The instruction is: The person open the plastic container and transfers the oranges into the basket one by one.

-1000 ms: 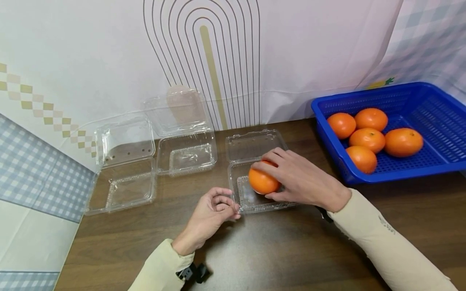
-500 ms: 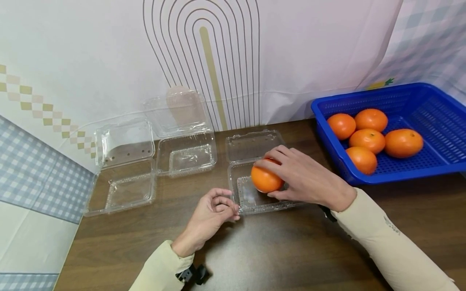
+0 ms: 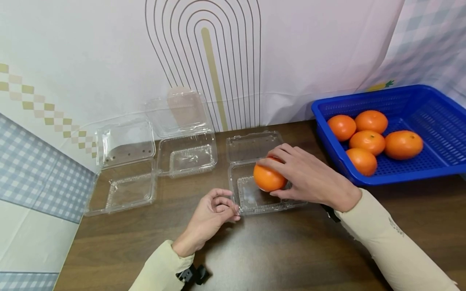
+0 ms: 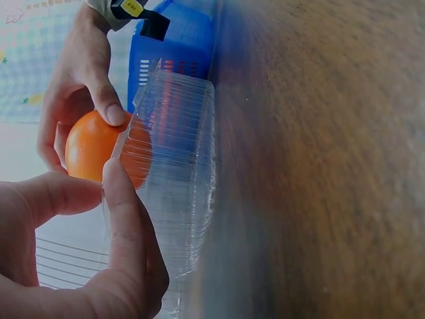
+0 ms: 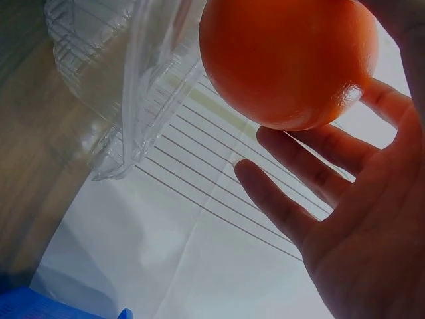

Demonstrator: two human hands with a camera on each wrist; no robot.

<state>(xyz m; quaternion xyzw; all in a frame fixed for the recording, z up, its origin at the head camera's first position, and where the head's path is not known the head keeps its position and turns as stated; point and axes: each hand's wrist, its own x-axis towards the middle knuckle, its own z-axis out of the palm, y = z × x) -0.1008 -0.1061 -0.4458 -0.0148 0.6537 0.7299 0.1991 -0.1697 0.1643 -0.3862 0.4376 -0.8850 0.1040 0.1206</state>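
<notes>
My right hand [image 3: 306, 176] grips an orange [image 3: 269, 177] between thumb and fingers, over the base of an open clear plastic clamshell container [image 3: 251, 198]. In the right wrist view the orange [image 5: 289, 60] fills the top, some fingertips on its skin and one finger off it. My left hand [image 3: 209, 220] pinches the near left corner of that container. The left wrist view has its thumb and forefinger on the rim of the container [image 4: 176, 133], with part of the orange [image 4: 93, 146] seen through the plastic wall.
Two more open clamshell containers, one at far left [image 3: 125, 190] and one beside it [image 3: 191, 155], stand against the patterned wall covering [image 3: 291, 48]. A blue plastic basket [image 3: 437, 167] with several oranges [image 3: 403, 144] is at the right. All stand on a brown wooden table [image 3: 255, 254].
My right hand has shifted slightly to the right with the orange, still over the container. My left hand stays at the container's corner.
</notes>
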